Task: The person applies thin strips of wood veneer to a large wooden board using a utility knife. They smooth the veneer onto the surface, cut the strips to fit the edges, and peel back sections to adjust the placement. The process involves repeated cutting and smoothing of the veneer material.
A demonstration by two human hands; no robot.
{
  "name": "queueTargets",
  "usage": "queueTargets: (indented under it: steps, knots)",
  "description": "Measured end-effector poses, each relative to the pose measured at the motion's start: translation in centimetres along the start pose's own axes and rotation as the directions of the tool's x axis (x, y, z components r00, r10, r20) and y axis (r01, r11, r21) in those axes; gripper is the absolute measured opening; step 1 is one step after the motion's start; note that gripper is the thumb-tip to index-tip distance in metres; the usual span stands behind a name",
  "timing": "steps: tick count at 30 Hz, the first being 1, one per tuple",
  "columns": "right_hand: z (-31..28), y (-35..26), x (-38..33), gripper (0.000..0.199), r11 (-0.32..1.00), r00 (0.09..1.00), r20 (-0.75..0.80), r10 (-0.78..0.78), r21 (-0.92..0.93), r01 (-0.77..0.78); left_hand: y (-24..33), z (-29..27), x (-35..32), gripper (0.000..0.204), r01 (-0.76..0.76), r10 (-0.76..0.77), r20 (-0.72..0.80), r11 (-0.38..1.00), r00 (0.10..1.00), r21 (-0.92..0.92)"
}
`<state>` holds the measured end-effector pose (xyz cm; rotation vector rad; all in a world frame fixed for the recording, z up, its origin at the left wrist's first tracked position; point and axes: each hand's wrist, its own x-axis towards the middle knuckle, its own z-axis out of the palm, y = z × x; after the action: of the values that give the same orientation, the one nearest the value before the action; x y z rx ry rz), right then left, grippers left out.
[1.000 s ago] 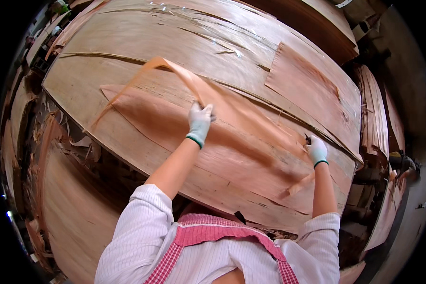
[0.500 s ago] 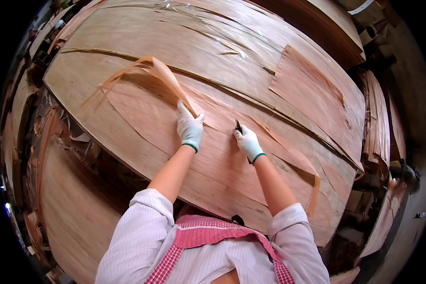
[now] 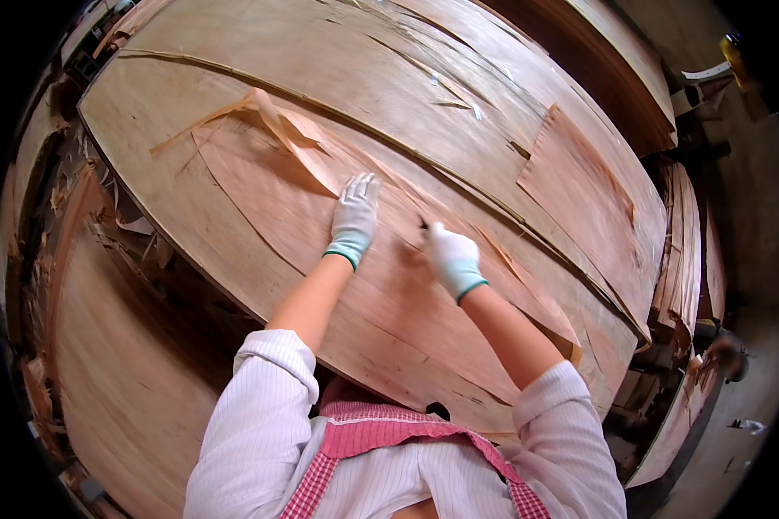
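Note:
A thin reddish veneer sheet [image 3: 255,195] lies on top of a large pale sheet on the work surface. My left hand [image 3: 353,218], in a white glove with a green cuff, rests on the veneer with its fingers stretched out. Just beyond its fingertips, a loose curled veneer strip [image 3: 277,130] rises from the sheet's far edge. My right hand [image 3: 453,257], gloved alike and slightly blurred, is closed around a small dark knife [image 3: 424,225]. Its tip points at the veneer; whether it touches cannot be made out. Most of the knife is hidden in the glove.
Beyond the veneer a long narrow strip [image 3: 346,121] crosses the pale sheet [image 3: 173,86]. Another reddish veneer piece [image 3: 576,177] lies at the far right. Stacked sheets [image 3: 619,73] stand behind, and more veneer [image 3: 679,251] stands at right. Scraps and a large sheet [image 3: 130,346] are at left.
My left hand has let go of the raised veneer strip and now lies flat on the sheet. The strip's curl has sunk lower. My right hand has shifted slightly, still holding the knife.

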<state>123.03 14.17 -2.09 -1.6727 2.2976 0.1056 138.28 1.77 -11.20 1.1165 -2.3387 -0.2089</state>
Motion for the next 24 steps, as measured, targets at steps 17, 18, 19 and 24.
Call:
queueTargets:
  steps: [17, 18, 19, 24]
  knots:
    - [-4.2, 17.5, -5.7, 0.024, 0.972, 0.877, 0.474, -0.08, -0.157, 0.173, 0.8, -1.7, 0.8, 0.049, 0.056, -0.045, 0.099, 0.992, 0.994, -0.115]
    - [-3.8, 16.8, -4.6, 0.025, 0.987, 0.939, 0.321, -0.124, -0.054, 0.149, 0.7, -1.7, 0.7, 0.051, 0.063, -0.051, 0.098, 0.99, 0.994, -0.124]
    - [-2.8, 15.5, -3.3, 0.026, 0.988, 0.976, 0.158, -0.15, 0.054, 0.143, 0.5, -1.7, 0.7, 0.053, 0.072, -0.059, 0.097, 0.989, 0.994, -0.133]
    - [-2.3, -0.8, 8.4, 0.015, 0.915, 0.915, -0.024, -0.403, 0.019, 0.403, 1.3, -2.4, 1.4, 0.066, 0.141, -0.12, 0.139, 0.977, 0.983, -0.158]
